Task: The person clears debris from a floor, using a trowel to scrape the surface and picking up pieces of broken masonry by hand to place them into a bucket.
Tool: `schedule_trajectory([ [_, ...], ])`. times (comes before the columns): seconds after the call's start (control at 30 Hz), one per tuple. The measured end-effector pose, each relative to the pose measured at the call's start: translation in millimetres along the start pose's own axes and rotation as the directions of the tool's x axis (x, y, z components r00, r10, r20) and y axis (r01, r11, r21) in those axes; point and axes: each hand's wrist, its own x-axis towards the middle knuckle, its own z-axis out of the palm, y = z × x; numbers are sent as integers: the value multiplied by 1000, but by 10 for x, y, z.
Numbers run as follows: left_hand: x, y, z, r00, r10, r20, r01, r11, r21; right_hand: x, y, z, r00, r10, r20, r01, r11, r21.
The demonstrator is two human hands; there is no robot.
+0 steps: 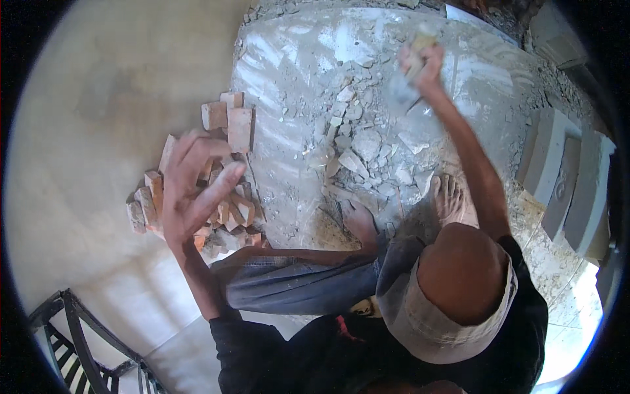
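Observation:
My right hand (425, 64) is closed around a hand tool with a pale yellowish handle (423, 43). Its greyish blade-like end (401, 92) is smeared by motion, so I cannot tell its exact kind; it hangs close over the dusty grey floor (295, 85). Just left of the tool lies a heap of broken plaster or mortar rubble (364, 144), which reaches down toward my bare feet. My left hand (197, 184) is raised, empty, with fingers spread and partly blurred. Beneath it, a pile of red-orange bricks (241, 131) is partly hidden.
Grey slabs (551, 148) lean in a row at the right. At the lower left stands a black metal railing (82, 328). More debris (505, 20) lines the far edge. My bent right knee (462, 272), trouser leg rolled up, and folded left leg (295, 282) fill the near middle.

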Motion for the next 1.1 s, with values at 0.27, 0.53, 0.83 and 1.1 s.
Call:
schedule_trajectory([
  [0.27, -101, -168, -113, 995, -89, -40, 87, 996, -34, -363, -1680, -838, 998, -19, 64, -15, 872, 488],
  [0.53, 41, -397, 10, 986, 119, 117, -136, 978, 159, -2064, -2230, -1130, 996, 66, 66, -76, 984, 161],
  [0.83, 218, -298, 106, 966, 229, 119, -250, 944, 214, -2689, -2156, -1425, 542, 836, 86, -789, 542, -289],
  [1.1, 173, -322, 34, 966, 210, 150, -241, 943, 230, -2022, -1788, -1512, 743, 667, -57, -381, 352, -855],
])
